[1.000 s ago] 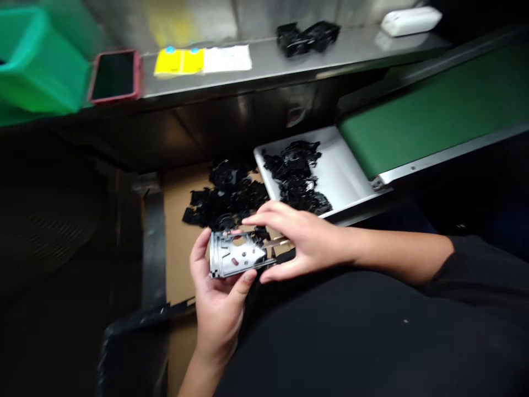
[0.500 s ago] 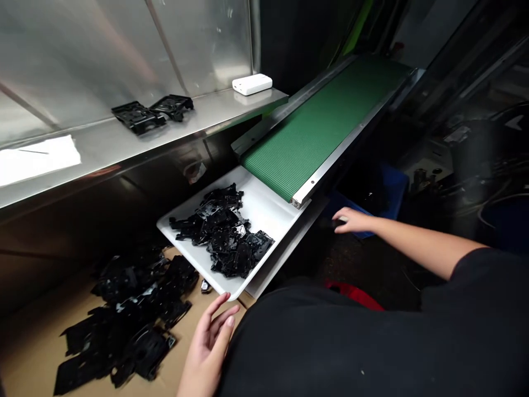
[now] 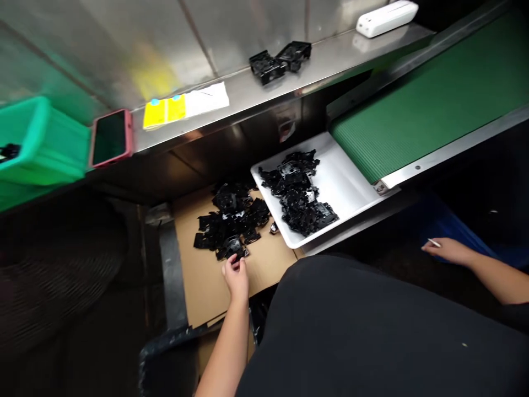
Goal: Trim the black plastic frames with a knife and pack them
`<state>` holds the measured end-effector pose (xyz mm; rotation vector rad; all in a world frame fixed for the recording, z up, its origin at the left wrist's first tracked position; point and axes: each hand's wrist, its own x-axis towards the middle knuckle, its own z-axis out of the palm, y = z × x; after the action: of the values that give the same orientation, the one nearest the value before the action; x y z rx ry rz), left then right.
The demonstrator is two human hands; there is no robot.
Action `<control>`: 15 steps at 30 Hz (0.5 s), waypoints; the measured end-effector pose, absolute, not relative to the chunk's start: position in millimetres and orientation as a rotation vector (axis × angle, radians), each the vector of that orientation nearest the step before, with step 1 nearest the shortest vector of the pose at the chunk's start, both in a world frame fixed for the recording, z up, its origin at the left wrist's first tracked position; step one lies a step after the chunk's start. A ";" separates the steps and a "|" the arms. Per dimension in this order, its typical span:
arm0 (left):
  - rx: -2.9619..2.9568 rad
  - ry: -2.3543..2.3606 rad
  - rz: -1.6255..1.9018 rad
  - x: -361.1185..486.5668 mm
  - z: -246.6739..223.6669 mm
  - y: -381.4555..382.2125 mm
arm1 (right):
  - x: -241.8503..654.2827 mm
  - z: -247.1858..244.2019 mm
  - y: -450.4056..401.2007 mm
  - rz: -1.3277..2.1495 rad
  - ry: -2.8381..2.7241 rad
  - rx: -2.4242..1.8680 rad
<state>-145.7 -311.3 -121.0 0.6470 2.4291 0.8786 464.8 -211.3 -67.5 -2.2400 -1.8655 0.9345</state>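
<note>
My left hand (image 3: 236, 274) is at the near edge of a heap of black plastic parts (image 3: 231, 218) lying on a sheet of cardboard (image 3: 198, 292). Its fingers are curled with a gap between thumb and index. They reach the nearest part; whether they touch it I cannot tell. Off to the right, my right hand (image 3: 450, 251) is closed around a small, thin, whitish stick-like thing (image 3: 433, 242), most of it hidden. A white tray (image 3: 339, 182) with more black parts (image 3: 300, 193) stands between my hands, beyond my body.
A green conveyor belt (image 3: 438, 94) ends above the tray. The metal shelf (image 3: 330, 77) carries two black parts (image 3: 268, 66), a white device (image 3: 386, 19), papers (image 3: 206, 99) and a phone (image 3: 111, 138). A green bin (image 3: 53, 143) is at left, a blue bin (image 3: 458, 226) at right.
The view has swung left, bringing the phone and green bin into sight. My left hand has gone from the tray's near corner to the heap on the cardboard. My right hand stays closed.
</note>
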 end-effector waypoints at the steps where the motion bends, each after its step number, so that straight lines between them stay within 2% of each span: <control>1: 0.655 2.501 0.849 -152.0 -124.1 -311.5 | 449.2 -78.5 -214.8 1.064 -1.939 -2.157; 4: 0.701 2.656 0.750 -164.0 -131.4 -302.4 | 411.0 -99.2 -211.8 1.351 -2.143 -1.912; 8: 0.712 2.745 0.677 -171.6 -135.7 -290.1 | 373.9 -100.2 -191.2 1.522 -2.328 -1.714; 11: 0.802 2.680 0.716 -172.2 -127.0 -298.5 | 342.3 -78.9 -178.3 1.588 -2.415 -1.605; 15: 1.135 2.393 0.857 -156.0 -91.7 -325.1 | 276.6 -25.7 -173.2 1.659 -2.451 -1.376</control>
<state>-156.0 -325.1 -91.7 1.1350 2.3930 0.8569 276.6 -173.2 -25.7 -1.3764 -2.4510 1.6593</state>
